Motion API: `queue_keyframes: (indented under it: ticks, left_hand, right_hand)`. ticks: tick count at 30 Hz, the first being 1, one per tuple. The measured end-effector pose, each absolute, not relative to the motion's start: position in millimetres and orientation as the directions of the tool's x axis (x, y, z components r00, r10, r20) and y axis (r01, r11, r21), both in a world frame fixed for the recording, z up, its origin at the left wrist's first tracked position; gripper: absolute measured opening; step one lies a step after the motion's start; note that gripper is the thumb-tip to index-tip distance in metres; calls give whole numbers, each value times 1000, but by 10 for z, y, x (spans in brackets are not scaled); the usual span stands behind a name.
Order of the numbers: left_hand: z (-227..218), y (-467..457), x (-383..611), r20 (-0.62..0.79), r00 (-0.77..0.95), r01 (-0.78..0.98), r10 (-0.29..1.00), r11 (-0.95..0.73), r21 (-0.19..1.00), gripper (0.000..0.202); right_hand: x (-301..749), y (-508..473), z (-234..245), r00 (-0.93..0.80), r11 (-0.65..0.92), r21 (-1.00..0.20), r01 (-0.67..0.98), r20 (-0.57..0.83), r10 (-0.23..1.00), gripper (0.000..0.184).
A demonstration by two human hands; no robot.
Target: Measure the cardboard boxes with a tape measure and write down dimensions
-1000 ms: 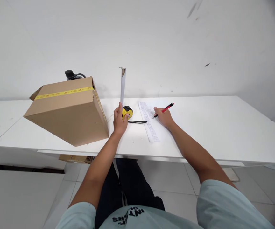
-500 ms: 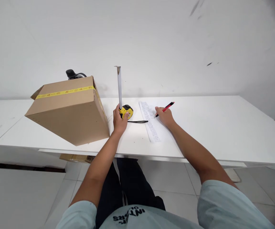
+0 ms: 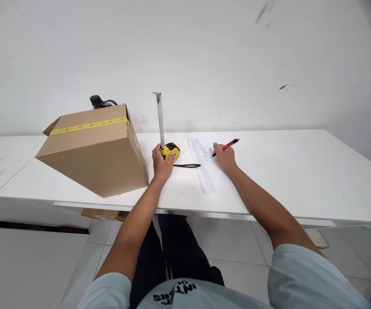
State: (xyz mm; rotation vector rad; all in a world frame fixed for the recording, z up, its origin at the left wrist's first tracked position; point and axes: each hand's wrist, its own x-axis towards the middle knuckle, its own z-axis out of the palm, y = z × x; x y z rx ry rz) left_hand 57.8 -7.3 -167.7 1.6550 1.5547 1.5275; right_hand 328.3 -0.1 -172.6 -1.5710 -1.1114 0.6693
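Note:
My left hand [image 3: 162,164] is wrapped round a yellow and black tape measure [image 3: 173,150] on the white table. A length of its blade [image 3: 160,120] sticks up, with the hooked end at the top. The black wrist strap [image 3: 187,165] of the tape measure trails to the right. My right hand [image 3: 225,157] grips a red and black pen [image 3: 230,144], its tip low over a sheet of paper [image 3: 205,171] covered in small writing. Part of the sheet is hidden under that hand.
A large cardboard box [image 3: 92,163] with yellow printed tape stands at the left on the table [image 3: 301,171]. Behind it shows a black bottle cap [image 3: 96,101]. Another carton [image 3: 101,213] sits below the table edge. A white wall [image 3: 205,64] rises behind.
My right hand and the pen have shifted slightly to the right over the paper. The left hand still holds the tape measure, its blade leaning a touch more to the left.

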Motion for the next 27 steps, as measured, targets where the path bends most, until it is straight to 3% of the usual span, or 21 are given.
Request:
queue_keyframes:
  ticks: [23, 27]
  left_hand:
    - [-1711, -74, 559, 457, -149, 437, 877, -356, 826, 57]
    - [-1744, -48, 545, 464, -157, 407, 872, -371, 835, 45]
  right_hand:
    - [3283, 8, -1725, 437, -50, -946, 321, 101, 894, 43]
    - [3280, 8, -1724, 457, -61, -947, 316, 96, 884, 42]
